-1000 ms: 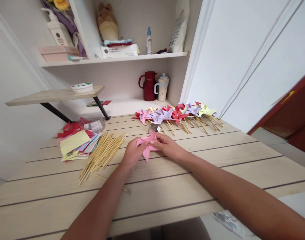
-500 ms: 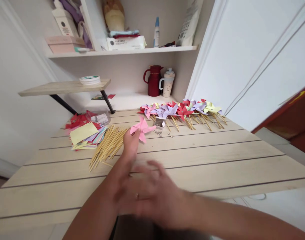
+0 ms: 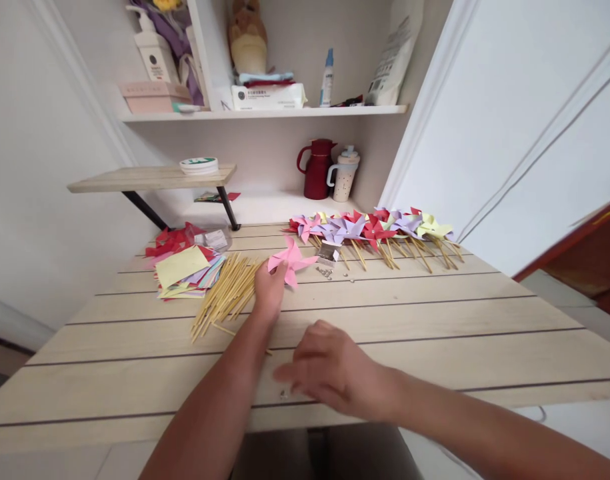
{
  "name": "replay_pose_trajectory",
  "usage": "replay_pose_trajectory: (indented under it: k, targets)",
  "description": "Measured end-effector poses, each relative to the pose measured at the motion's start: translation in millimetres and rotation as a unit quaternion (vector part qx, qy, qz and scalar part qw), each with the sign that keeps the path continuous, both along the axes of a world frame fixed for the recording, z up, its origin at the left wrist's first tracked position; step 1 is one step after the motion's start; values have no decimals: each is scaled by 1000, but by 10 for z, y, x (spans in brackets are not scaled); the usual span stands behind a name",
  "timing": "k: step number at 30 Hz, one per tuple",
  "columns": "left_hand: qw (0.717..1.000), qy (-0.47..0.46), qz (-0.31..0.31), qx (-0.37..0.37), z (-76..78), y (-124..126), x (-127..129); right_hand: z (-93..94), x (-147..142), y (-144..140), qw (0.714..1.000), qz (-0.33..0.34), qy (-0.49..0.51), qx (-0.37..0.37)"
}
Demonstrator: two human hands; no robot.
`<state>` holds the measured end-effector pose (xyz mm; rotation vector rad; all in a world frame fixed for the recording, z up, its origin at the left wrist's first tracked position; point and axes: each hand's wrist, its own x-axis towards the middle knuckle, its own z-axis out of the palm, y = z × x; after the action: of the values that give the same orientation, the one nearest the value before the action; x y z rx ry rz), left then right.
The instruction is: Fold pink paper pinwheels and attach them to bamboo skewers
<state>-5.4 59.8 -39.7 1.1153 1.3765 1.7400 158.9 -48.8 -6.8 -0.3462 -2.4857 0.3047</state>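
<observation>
Hands split apart — left hand (image 3: 268, 293) alone gripped the pink pinwheel (image 3: 290, 259) at frame centre.
Right hand (image 3: 327, 367) had dropped low — fingers loosely curled, holding nothing visible, over a small pin (image 3: 283, 395) near the table (image 3: 435, 313) edge.

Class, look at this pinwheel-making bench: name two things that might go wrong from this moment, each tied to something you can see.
1. The left hand alone holds the pink pinwheel above the table; unsupported, its folded blades may spring open.
2. The right hand reaches low near the table's front edge, where a tiny metal piece lies; a brush might knock it off. More small fasteners lie loose and may scatter.
</observation>
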Motion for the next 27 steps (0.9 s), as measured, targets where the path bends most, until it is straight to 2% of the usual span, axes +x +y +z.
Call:
replay_pose_trajectory:
  k: [3, 7, 11, 13, 18, 20, 22, 23, 25, 27]
  targets:
    - [1000, 3, 1, -4, -3, 0, -5, -46, -146, -70, 994, 32, -67, 83]
    - [1000, 12, -4, -9, 7, -4, -5, -143, -299, -1, 988, 2, -128, 85]
    - [1000, 17, -14, -16, 20, -11, 3, -176, -262, 273, 983, -62, -156, 73]
    - [1000, 18, -19, -17, 32, -17, 8, -184, -164, 456, 980, -127, -152, 17]
    - [999, 15, -30, -16, 67, -34, 26, -211, 142, 848, 969, -179, -42, -163]
    - [999, 14, -37, -16, 81, -43, 35, -205, 218, 946, 936, -186, 41, -295]
    - [999, 13, -45, -18, 97, -55, 50, -171, 253, 1024, 877, -186, 132, -423]
    - [999, 9, -49, -21, 106, -63, 59, -140, 258, 1061, 849, -189, 172, -462]
    - [998, -8, -54, -30, 127, -78, 81, -52, 251, 1140, 820, -205, 241, -476]
    - [997, -28, -59, -39, 149, -95, 106, 58, 229, 1224, 818, -220, 292, -444]
